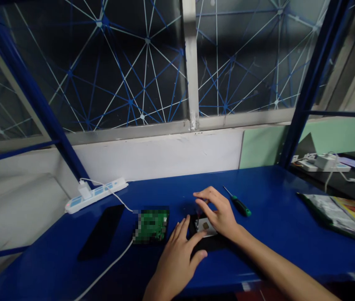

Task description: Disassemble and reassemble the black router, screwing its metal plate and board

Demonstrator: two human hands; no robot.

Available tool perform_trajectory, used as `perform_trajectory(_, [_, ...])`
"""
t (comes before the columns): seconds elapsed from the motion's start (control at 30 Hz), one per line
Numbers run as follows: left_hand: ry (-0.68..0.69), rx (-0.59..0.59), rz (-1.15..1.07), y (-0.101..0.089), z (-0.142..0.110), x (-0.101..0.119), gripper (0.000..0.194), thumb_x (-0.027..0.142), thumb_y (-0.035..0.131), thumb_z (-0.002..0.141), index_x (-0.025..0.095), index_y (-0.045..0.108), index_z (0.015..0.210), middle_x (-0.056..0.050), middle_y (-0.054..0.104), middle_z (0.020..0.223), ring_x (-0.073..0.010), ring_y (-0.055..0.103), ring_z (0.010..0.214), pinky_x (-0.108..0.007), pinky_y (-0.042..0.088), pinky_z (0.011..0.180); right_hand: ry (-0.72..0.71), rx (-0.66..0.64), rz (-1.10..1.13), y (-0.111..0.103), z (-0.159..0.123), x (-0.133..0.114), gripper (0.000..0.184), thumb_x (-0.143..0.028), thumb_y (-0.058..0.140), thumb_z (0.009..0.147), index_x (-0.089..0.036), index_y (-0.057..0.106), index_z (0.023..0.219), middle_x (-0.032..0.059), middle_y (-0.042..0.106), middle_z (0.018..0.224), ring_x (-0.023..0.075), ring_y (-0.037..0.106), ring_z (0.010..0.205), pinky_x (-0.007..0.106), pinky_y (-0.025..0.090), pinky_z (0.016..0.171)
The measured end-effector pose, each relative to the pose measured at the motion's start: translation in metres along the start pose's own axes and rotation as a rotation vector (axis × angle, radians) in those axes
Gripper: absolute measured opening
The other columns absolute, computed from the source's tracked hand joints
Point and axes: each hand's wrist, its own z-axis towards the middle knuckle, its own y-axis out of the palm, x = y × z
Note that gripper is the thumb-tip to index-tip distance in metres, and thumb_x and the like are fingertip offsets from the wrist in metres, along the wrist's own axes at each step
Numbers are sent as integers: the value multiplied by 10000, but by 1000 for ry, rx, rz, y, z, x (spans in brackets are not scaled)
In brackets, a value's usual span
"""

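My right hand (217,211) is closed, thumb and fingers pinched round a slim upright screwdriver (198,214). Its tip points down at a white plate (210,228) with a small brownish square on it, set in a flat black case (215,242). My left hand (180,257) lies with fingers stretched out along the case's left side, one finger reaching onto the white plate. Just left of that hand is a green circuit board (153,225) in a dark tray, a white cable running to it. The hands partly cover the case.
A second screwdriver (240,205), green and black, lies right of my right hand. Further left are a dark flat slab (102,232) and a white power strip (97,194). A shiny packet (343,213) lies at the right, on the blue table (278,234) edge. Blue posts flank the window.
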Motion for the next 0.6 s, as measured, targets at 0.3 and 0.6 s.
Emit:
perform_trajectory(0.3, [-22, 11, -22, 4, 0, -1, 484, 389, 627, 983, 429, 497, 1447, -63, 281, 1658, -370, 312, 1494, -617, 358, 1163, 91, -83, -9, 0, -3, 4, 279, -242, 521, 1003, -236, 625, 1262, 70, 702, 1033, 166, 679, 861, 312, 580, 780])
perform_trajectory(0.6, [-36, 5, -49, 4, 1, -2, 474, 387, 635, 978, 420, 518, 1437, -50, 246, 1669, -368, 306, 1498, -593, 349, 1176, 133, -12, -40, -1, -1, 10, 315, -262, 501, 1019, -250, 581, 1323, 41, 651, 958, 158, 628, 798, 310, 552, 752])
